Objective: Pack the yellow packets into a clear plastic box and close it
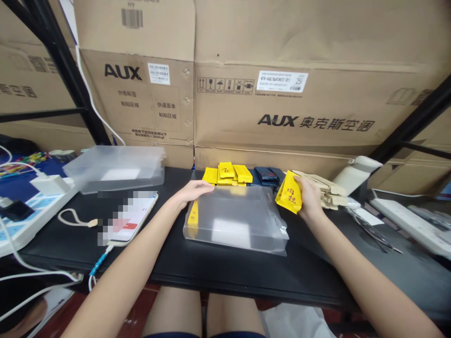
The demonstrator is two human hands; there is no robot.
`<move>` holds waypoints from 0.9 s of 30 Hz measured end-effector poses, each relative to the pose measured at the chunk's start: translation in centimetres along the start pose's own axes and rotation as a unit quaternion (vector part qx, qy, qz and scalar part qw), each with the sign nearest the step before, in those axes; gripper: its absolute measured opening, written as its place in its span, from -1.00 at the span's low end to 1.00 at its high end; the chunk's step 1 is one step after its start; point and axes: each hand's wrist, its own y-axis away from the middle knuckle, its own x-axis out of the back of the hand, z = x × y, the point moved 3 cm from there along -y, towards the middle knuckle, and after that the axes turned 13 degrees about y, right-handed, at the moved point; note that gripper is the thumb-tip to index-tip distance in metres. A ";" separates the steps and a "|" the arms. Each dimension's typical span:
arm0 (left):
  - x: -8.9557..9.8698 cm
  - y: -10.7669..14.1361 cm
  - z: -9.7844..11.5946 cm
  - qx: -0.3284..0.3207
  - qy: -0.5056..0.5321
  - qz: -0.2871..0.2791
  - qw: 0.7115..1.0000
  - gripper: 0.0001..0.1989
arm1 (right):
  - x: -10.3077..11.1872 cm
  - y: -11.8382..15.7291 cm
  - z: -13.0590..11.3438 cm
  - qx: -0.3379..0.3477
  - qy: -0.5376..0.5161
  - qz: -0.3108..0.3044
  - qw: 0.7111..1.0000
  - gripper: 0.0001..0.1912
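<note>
A clear plastic box (232,225) rests on the black table in front of me, with a yellow packet (193,216) inside at its left end. My left hand (195,190) is at the box's back left corner, its fingers stretched out and close together. To the right of the box, my right hand (308,197) grips another yellow packet (289,192) above the table. Behind the box lies a pile of yellow packets (227,173), with dark blue packets (266,176) beside it and beige packets (326,188) farther right.
A second clear box (116,166) stands at the back left. Left of my arm are a phone (134,218) with a cable and a power strip (38,211). A white bottle (357,173) leans at the right, near glasses (373,230). Cardboard boxes (299,108) stand behind.
</note>
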 end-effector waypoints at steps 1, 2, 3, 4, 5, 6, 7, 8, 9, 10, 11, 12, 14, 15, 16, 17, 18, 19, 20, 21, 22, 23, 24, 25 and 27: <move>0.1 -0.1 -0.1 -0.002 0.001 -0.002 1.000 -0.67 | 0.3 -0.3 0.1 0.003 0.005 0.011 1.000 -0.86; 0.1 -0.1 -0.1 -0.004 -0.001 -0.004 1.000 -0.67 | 0.5 -0.6 0.2 0.009 0.014 0.022 1.000 -0.86; 0.1 -0.1 0.0 -0.005 -0.004 -0.003 1.000 -0.67 | 0.7 -0.8 0.3 0.018 0.025 0.032 0.999 -0.86; 0.1 -0.1 0.0 -0.008 -0.008 0.000 1.000 -0.67 | 0.9 -1.0 0.4 0.031 0.036 0.038 0.998 -0.85; 0.2 0.0 0.1 -0.010 -0.013 0.003 1.000 -0.68 | 1.0 -1.1 0.4 0.042 0.045 0.043 0.997 -0.85; 0.2 0.0 0.2 -0.011 -0.018 0.007 1.000 -0.68 | 1.1 -1.2 0.5 0.051 0.053 0.043 0.996 -0.85; 0.2 0.1 0.3 -0.012 -0.024 0.010 1.000 -0.68 | 1.2 -1.2 0.6 0.058 0.060 0.041 0.996 -0.85; 0.2 0.1 0.4 -0.014 -0.027 0.012 0.999 -0.68 | 1.2 -1.1 0.6 0.064 0.068 0.037 0.995 -0.85; 0.2 0.1 0.4 -0.014 -0.029 0.014 0.999 -0.68 | 1.2 -1.0 0.6 0.071 0.079 0.031 0.994 -0.86; 0.2 0.2 0.4 -0.014 -0.029 0.015 0.999 -0.68 | 1.2 -0.9 0.6 0.081 0.092 0.023 0.992 -0.87; 0.2 0.2 0.5 -0.014 -0.028 0.016 0.999 -0.67 | 1.2 -0.8 0.5 0.091 0.109 0.012 0.990 -0.87; 0.2 0.2 0.5 -0.014 -0.026 0.018 0.999 -0.67 | 1.1 -0.6 0.5 0.101 0.125 0.001 0.987 -0.88; 0.2 0.2 0.4 -0.014 -0.025 0.022 0.999 -0.66 | 1.0 -0.3 0.4 0.120 0.152 -0.021 0.981 -0.88; 0.2 0.2 0.4 -0.014 -0.027 0.025 0.999 -0.66 | 0.9 -0.2 0.4 0.129 0.164 -0.030 0.978 -0.88; 0.3 0.2 0.4 -0.013 -0.029 0.027 0.999 -0.66 | 0.8 -0.2 0.4 0.137 0.174 -0.036 0.974 -0.87; 0.3 0.2 0.4 -0.014 -0.031 0.029 0.999 -0.66 | 0.8 -0.2 0.5 0.145 0.182 -0.039 0.972 -0.86; 0.3 0.2 0.4 -0.015 -0.032 0.030 0.999 -0.65 | 0.8 -0.1 0.5 0.155 0.193 -0.041 0.968 -0.86; 0.2 0.2 0.4 -0.016 -0.033 0.029 0.999 -0.65 | 0.7 -0.1 0.6 0.165 0.205 -0.043 0.964 -0.86; 0.2 0.1 0.4 -0.017 -0.033 0.029 0.999 -0.65 | 0.7 -0.1 0.7 0.174 0.218 -0.048 0.959 -0.85; 0.2 0.1 0.4 -0.018 -0.034 0.030 0.999 -0.65 | 0.6 0.0 0.7 0.182 0.229 -0.054 0.955 -0.84; 0.2 0.1 0.4 -0.019 -0.036 0.030 0.999 -0.65 | 0.6 0.0 0.8 0.188 0.240 -0.059 0.951 -0.83; 0.3 0.1 0.4 -0.020 -0.037 0.030 0.999 -0.65 | 0.5 0.2 0.8 0.192 0.248 -0.065 0.947 -0.83; 0.3 0.1 0.4 -0.019 -0.039 0.030 0.999 -0.65 | 0.4 0.3 0.8 0.196 0.254 -0.071 0.945 -0.82; 0.3 0.0 0.4 -0.016 -0.039 0.030 0.999 -0.64 | 0.4 0.5 0.7 0.200 0.258 -0.074 0.942 -0.82; 0.3 -0.1 0.3 -0.012 -0.040 0.025 0.999 -0.64 | 0.2 0.9 0.5 0.212 0.264 -0.076 0.938 -0.83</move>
